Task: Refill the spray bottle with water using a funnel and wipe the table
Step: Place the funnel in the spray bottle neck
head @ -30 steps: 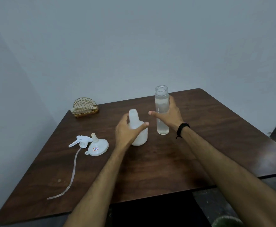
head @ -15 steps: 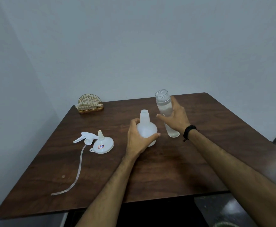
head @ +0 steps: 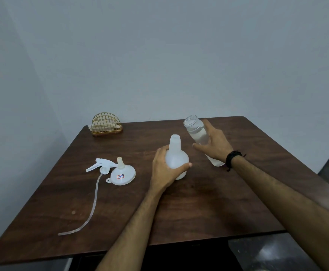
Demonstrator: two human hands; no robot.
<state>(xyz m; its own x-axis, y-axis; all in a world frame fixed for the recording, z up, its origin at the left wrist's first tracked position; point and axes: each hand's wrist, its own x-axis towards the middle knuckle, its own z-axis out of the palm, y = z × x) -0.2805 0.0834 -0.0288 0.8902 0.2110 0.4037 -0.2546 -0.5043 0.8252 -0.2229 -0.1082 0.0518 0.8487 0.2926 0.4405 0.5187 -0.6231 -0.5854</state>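
From the head view, a dark brown wooden table [head: 179, 208] fills the lower half, set into a corner of plain pale grey-blue walls [head: 159, 55], with dark floor showing past its right edge. The white spray bottle [head: 176, 157] stands upright near the table's middle, its neck open and uncapped; it serves as the landmark here. The left hand [head: 164, 169] grips its round body, fingers curled behind and thumb across the front. Just right of the spray bottle, the right hand [head: 213, 143] holds a clear water bottle [head: 198, 132], fingers wrapped round its midsection; that bottle is uncapped and tilted with its mouth leaning toward the spray bottle, its base hidden behind the wrist, which wears a black band [head: 233, 156]. Left of the spray bottle, a white funnel [head: 122, 174] lies mouth-down with its spout pointing up and a small red-edged label on it. Touching the funnel's far left side lies the trigger sprayer head [head: 99, 166], its dip tube [head: 93, 204] trailing toward the near-left edge. Far left behind the spray bottle, near the wall, sits a gold wire napkin holder [head: 107, 124] with pale napkins.
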